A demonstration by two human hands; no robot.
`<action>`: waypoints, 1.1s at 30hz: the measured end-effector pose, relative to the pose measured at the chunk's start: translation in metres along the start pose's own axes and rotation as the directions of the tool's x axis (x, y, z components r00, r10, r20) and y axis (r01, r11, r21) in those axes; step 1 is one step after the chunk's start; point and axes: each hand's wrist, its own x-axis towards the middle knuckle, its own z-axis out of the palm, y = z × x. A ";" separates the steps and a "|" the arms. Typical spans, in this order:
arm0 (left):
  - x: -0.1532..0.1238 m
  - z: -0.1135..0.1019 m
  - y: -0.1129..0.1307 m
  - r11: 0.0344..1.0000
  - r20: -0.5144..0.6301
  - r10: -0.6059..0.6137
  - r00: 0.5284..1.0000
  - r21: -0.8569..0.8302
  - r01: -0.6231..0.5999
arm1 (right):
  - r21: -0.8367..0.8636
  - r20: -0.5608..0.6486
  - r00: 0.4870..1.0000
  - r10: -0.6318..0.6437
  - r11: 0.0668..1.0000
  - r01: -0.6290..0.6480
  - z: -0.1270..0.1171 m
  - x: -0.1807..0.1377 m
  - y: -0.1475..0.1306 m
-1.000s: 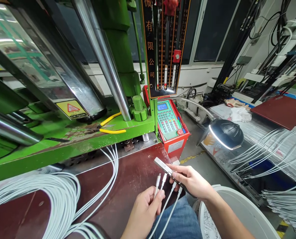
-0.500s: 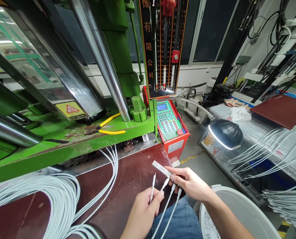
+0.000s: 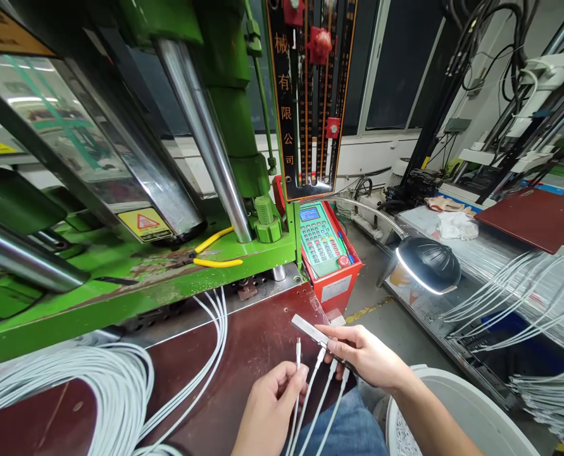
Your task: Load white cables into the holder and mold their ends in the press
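Factory floor, with a dark red worktop [image 3: 244,342] lying in front of a green press machine [image 3: 229,114]: a person's left hand [image 3: 272,405] is pinching one white cable end [image 3: 298,349] between thumb and fingers, plug pointing up toward the machine. The right hand [image 3: 363,358], also in front of the machine, is gripping a slim metal bar [image 3: 307,327], fingers closed round it. Three more white cables [image 3: 332,373] are running up to that hand, making four in all. On the machine's right side, a black scale panel [image 3: 310,95] is showing gold characters, 械有限公司, beside numbered columns. One yellow warning-triangle label [image 3: 145,223] is sitting on the machine's base, near one pair of yellow-handled pliers [image 3: 214,252]. One red control box [image 3: 329,250] with a green keypad is standing just right of the machine, and one lit lamp [image 3: 426,266] is glowing farther right.
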 end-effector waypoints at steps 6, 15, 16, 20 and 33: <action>0.006 -0.017 -0.008 0.994 0.045 -0.015 0.999 0.106 0.010 | -0.033 -0.003 1.000 0.010 0.999 -0.010 -0.004 0.003 0.003; 0.010 -0.016 -0.009 0.915 -0.060 0.110 0.992 0.396 -0.077 | -0.056 0.004 0.999 0.054 0.997 -0.054 0.002 0.003 -0.005; 0.011 -0.015 -0.011 0.916 -0.068 0.109 0.992 0.395 -0.073 | -0.076 0.007 0.999 0.050 0.996 -0.049 0.003 0.003 -0.006; 0.014 -0.015 -0.012 0.913 -0.104 0.121 0.987 0.403 -0.070 | -0.235 -0.047 0.997 0.054 0.970 -0.064 0.008 0.003 -0.009; 0.012 -0.028 0.002 0.919 -0.197 0.198 0.960 0.377 -0.112 | -0.358 -0.040 0.999 0.021 0.933 -0.034 0.021 0.020 -0.024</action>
